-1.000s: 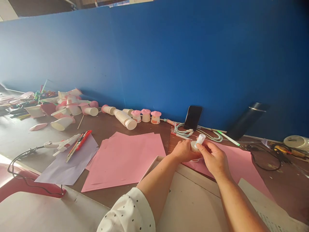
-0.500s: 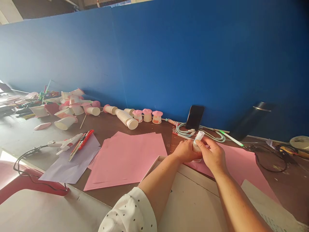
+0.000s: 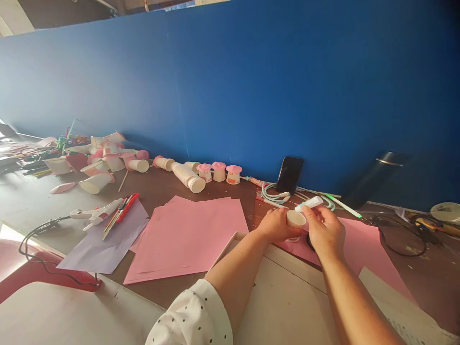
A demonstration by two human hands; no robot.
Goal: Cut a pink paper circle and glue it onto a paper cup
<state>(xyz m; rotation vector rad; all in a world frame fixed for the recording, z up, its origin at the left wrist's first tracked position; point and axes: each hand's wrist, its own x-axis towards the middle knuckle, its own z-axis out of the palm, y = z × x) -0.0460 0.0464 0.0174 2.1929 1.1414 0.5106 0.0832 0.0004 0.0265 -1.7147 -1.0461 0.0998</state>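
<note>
My left hand (image 3: 276,225) is closed around the side of a small paper cup (image 3: 295,219), whose pale round end faces up. My right hand (image 3: 326,231) pinches a white glue stick (image 3: 309,203), tilted nearly level just above and to the right of the cup. Both hands are over a pink paper sheet (image 3: 364,242) on the dark table. To the left lies a stack of pink paper (image 3: 194,235). Behind it, several small cup houses with pink paper roofs (image 3: 234,174) stand by a stack of paper cups (image 3: 189,177) lying on its side.
A phone (image 3: 289,174) leans against the blue partition (image 3: 287,81), with a coiled cable (image 3: 273,192) before it. A red cutter knife (image 3: 120,215) and a glue gun (image 3: 98,213) rest on lilac paper at left. A dark bottle (image 3: 372,177) stands at the right.
The glue stick has tipped from upright over the cup to nearly level and moved right with my right hand. The cup's round end now shows. My left hand has stayed about in place.
</note>
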